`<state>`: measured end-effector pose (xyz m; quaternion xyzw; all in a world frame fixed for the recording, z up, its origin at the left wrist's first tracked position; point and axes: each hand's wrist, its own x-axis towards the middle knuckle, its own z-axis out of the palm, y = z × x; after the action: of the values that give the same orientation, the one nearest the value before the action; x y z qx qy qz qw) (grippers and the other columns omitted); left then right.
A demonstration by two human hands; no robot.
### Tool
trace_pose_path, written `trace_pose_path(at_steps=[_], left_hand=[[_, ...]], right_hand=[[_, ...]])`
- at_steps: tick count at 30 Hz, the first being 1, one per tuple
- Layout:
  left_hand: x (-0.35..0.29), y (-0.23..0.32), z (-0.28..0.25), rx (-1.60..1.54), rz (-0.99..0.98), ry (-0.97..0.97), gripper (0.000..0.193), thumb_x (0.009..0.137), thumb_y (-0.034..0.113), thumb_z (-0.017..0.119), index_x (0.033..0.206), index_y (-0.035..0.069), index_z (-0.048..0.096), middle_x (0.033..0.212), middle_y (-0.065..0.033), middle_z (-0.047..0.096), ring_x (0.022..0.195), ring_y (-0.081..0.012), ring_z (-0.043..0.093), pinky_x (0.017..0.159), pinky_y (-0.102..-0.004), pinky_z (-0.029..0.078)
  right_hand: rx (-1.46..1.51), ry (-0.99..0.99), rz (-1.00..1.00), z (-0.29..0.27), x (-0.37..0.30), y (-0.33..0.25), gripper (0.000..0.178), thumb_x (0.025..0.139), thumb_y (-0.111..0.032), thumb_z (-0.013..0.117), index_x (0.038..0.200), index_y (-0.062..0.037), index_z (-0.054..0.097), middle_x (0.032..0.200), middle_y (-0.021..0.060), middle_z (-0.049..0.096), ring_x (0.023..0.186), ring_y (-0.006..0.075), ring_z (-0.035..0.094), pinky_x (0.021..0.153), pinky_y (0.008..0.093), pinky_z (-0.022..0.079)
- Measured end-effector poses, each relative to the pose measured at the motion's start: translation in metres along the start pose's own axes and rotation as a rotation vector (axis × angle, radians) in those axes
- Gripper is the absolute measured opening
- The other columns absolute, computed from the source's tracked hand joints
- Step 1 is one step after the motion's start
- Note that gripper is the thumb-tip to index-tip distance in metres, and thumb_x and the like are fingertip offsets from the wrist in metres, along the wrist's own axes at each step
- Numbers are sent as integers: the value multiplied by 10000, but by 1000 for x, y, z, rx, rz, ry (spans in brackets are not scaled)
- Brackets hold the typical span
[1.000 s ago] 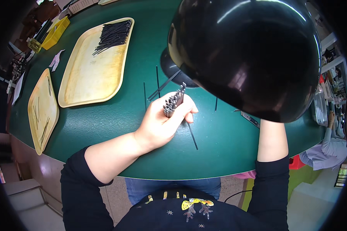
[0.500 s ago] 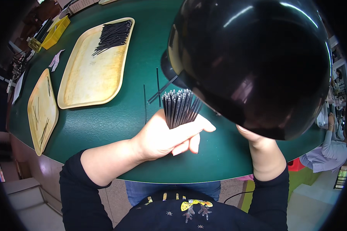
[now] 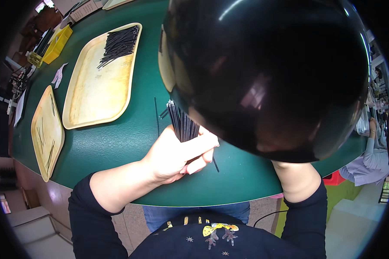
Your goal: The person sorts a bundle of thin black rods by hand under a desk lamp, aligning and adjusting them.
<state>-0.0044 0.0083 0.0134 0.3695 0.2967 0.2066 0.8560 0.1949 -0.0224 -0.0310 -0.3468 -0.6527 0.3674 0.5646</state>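
Observation:
My left hand (image 3: 175, 155) is closed around an upright bundle of thin black rods (image 3: 182, 125) with silvery tips. A large glossy black dome (image 3: 263, 82), shaped like a lamp shade, hides the bundle's right side. Behind the dome's lower edge goes my right hand (image 3: 294, 168); only its wrist end shows, and its fingers are hidden. On the green table, a loose black rod (image 3: 157, 115) lies just left of the bundle. The end of another rod (image 3: 215, 165) sticks out below my left fingers; whether it is held or lying there I cannot tell.
A cream tray (image 3: 90, 97) at the far left holds a pile of black rods (image 3: 122, 43). Beside it, a smaller tray (image 3: 46, 146) has several thin rods. A yellow bin (image 3: 57, 46) and a paper scrap (image 3: 59, 75) lie beyond. Another person's sleeve (image 3: 364, 157) shows at the right edge.
My left hand has moved left with the bundle, now partly behind the dome. The dome covers more to the left, hiding more of the loose rods. A rod end now shows below my fingers.

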Motion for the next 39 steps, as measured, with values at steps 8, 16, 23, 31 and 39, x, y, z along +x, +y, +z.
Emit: trace_pose_path(at_steps=[8,16,23,31,39], left_hand=[[-2,-4,-4,-265,-161,-174,179,800,108,491,659,1,517,519,-28,468,326,-57,337,334,-178,289],[0,-1,3,69,23,76,206,766,114,548,593,5,521,494,-42,498,340,-61,417,314,-169,291],[-1,1,6,312,138,161,164,740,104,583,625,1,529,527,-38,524,378,-63,451,356,-171,344],[11,-18,-17,600,510,305,140,692,104,632,683,-5,544,596,-38,555,510,-77,516,492,-200,430],[7,-5,-8,660,415,435,119,680,80,623,672,-3,538,606,-34,550,560,-73,521,540,-206,436]], right_hand=[[27,-154,94,12,8,-14,321,669,-66,621,978,-27,540,961,101,547,868,195,528,760,278,423],[-228,-39,135,1,0,1,274,651,4,616,915,-5,542,861,79,562,748,182,544,657,273,447],[-53,113,-114,11,9,-16,386,602,44,644,966,17,518,907,85,554,802,173,535,707,274,433],[-142,94,-218,21,22,-27,350,605,37,634,940,15,532,899,93,559,803,189,545,712,276,440],[-119,108,-350,16,26,-16,372,601,49,622,958,28,518,923,98,549,827,195,538,736,276,434]])
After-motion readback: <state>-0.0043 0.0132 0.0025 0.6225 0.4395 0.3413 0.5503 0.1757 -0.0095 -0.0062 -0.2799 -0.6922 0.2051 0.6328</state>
